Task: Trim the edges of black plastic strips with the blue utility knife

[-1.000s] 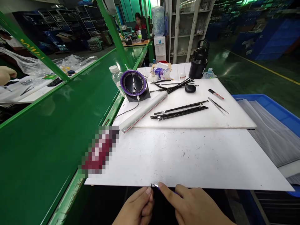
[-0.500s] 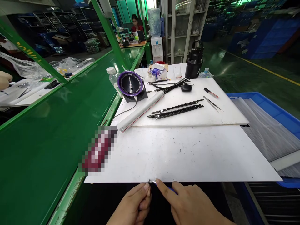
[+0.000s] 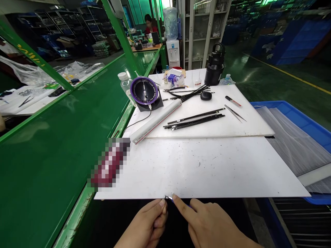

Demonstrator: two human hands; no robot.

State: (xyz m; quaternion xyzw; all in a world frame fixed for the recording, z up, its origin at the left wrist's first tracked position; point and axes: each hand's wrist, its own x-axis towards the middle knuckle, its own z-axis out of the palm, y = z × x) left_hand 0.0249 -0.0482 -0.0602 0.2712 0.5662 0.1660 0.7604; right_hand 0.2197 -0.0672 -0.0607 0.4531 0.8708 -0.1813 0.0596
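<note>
Left hand [image 3: 148, 224]: at the near edge of the white board [image 3: 201, 168], fingers curled in, thumb and forefinger pinched together just beside a small metal piece [image 3: 168, 197].
Right hand [image 3: 209, 224]: right of the left one, forefinger stretched out toward that piece, its tip touching or all but touching it; the other fingers are loosely bent.
Small metal piece: tiny and shiny, at the very near edge of the white board, between the left thumb tip and the right forefinger tip. It seems held between the two hands, though it is too small to say which fingers truly grip it.
Blue sliver [image 3: 186, 206]: shows under the right forefinger; what it is cannot be told.
Far board [image 3: 248, 120]: lies beyond the near one and carries long black strips [image 3: 195, 120], a white bar [image 3: 157, 121], a purple-rimmed round device [image 3: 144, 91], tweezers [image 3: 234, 113] and a black bottle [image 3: 215, 65].
Left side: a green conveyor belt [image 3: 59, 144] runs away from the viewer.
Right side: a blue bin [image 3: 305, 120] holds grey sheets.
</note>
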